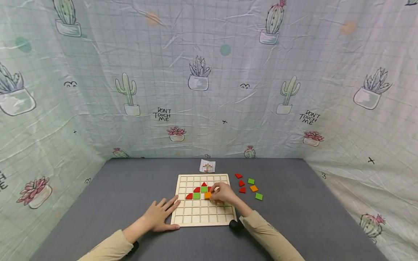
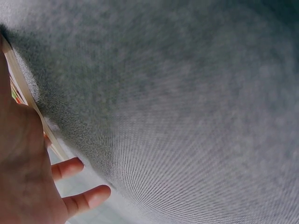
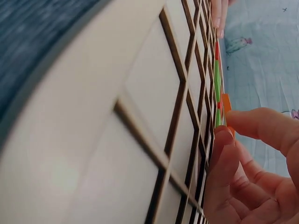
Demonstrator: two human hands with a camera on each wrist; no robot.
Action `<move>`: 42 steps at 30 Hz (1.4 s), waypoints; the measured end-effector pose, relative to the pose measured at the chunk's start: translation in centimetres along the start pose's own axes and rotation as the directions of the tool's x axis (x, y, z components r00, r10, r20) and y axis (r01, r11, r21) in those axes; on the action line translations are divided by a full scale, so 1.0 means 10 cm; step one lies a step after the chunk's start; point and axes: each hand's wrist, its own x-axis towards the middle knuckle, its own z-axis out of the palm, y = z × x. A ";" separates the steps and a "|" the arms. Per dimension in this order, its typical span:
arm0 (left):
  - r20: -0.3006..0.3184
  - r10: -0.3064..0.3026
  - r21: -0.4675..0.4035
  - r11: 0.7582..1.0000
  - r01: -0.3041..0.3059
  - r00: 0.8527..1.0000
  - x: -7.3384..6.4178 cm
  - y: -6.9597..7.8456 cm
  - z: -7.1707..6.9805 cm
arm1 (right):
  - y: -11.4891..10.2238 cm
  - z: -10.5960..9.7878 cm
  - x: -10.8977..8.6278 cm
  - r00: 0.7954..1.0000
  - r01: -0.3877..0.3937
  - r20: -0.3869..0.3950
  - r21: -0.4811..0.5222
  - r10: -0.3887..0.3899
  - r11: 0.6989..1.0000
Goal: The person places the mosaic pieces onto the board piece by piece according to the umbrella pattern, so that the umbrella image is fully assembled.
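A wooden grid board [image 1: 187, 219] lies on the grey table. Red quarter-round pieces, a red triangle [image 1: 204, 184] and green squares [image 1: 196, 196] sit in some of its cells. Over the middle of the board, my right hand [image 1: 222, 193] pinches an orange square [image 1: 207, 195]; in the right wrist view that orange square [image 3: 226, 103] is between thumb and forefinger, raised above the grid. My left hand [image 1: 158, 215] is spread flat, its fingertips touching the board's left edge. The left wrist view shows the palm side of that hand [image 2: 23, 172] beside the board's edge.
Right of the board lie several loose pieces: red ones [image 1: 242, 190], green squares [image 1: 259, 196] and an orange square [image 1: 253, 188]. A small printed picture card [image 1: 207, 166] rests behind the board. A cactus-print curtain [image 1: 209, 101] hangs around the table's back and sides.
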 end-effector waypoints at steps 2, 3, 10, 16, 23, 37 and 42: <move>0.003 0.001 -0.017 1.000 -0.001 1.000 -0.01 0.02 -0.06 | -0.01 0.03 0.01 1.000 -0.014 -0.012 0.014 0.015 1.000; 0.004 0.005 -0.016 1.000 -0.005 1.000 -0.02 0.02 -0.08 | -0.02 0.04 0.01 1.000 -0.020 -0.020 0.016 0.020 1.000; 0.011 0.018 -0.036 0.999 -0.017 1.000 -0.03 0.04 -0.14 | -0.03 0.11 0.05 0.997 -0.034 -0.065 -0.016 0.033 0.999; 0.009 0.023 -0.031 0.999 -0.023 1.000 -0.04 0.03 -0.14 | -0.04 0.15 0.08 0.997 -0.035 -0.077 -0.039 0.032 0.999; 0.034 0.005 -0.069 0.998 -0.002 0.999 -0.03 0.06 -0.19 | -0.03 0.17 0.09 0.997 -0.006 -0.083 -0.064 0.001 0.998; 0.038 -0.010 -0.090 0.996 0.013 0.999 -0.03 0.06 -0.18 | -0.04 0.17 0.11 0.997 -0.014 -0.074 -0.089 0.007 0.996; 0.043 -0.013 -0.086 0.996 0.017 0.999 -0.02 0.06 -0.18 | -0.03 0.16 0.11 0.998 -0.003 -0.069 -0.077 -0.003 0.997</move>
